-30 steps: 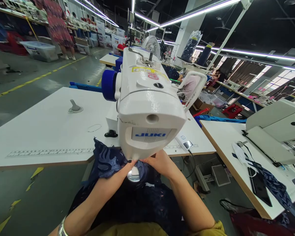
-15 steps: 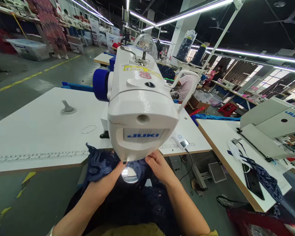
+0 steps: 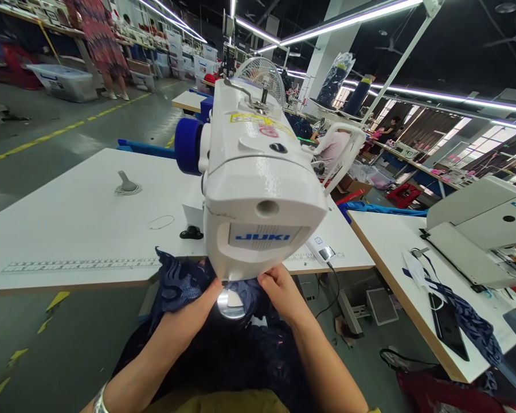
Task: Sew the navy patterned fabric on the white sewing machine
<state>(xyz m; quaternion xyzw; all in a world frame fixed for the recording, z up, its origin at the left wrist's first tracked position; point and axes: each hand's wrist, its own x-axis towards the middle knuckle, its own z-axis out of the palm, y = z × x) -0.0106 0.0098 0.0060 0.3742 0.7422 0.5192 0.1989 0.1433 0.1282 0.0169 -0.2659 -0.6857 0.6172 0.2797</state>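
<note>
A white JUKI sewing machine (image 3: 264, 178) stands right in front of me, its rounded end towards me. Navy lace fabric (image 3: 178, 287) lies below the machine head and drapes down over my lap. My left hand (image 3: 200, 307) holds the lace on the left side, thumb on top and fingers hidden beneath it. On the other side, my right hand (image 3: 281, 292) pinches the fabric edge close to the underside of the head. Between my hands a shiny round metal part (image 3: 231, 304) shows. The head hides the needle area.
The white tabletop (image 3: 81, 218) carries a printed ruler, a grey piece with coiled cord (image 3: 127, 184) and a small control box (image 3: 324, 251). At right, another table holds a second machine (image 3: 477, 229), a black phone (image 3: 447, 330) and lace. A person (image 3: 98, 40) stands far left.
The view has turned slightly left, so everything sits a little further right in it. Both hands keep their hold on the lace beneath the machine head.
</note>
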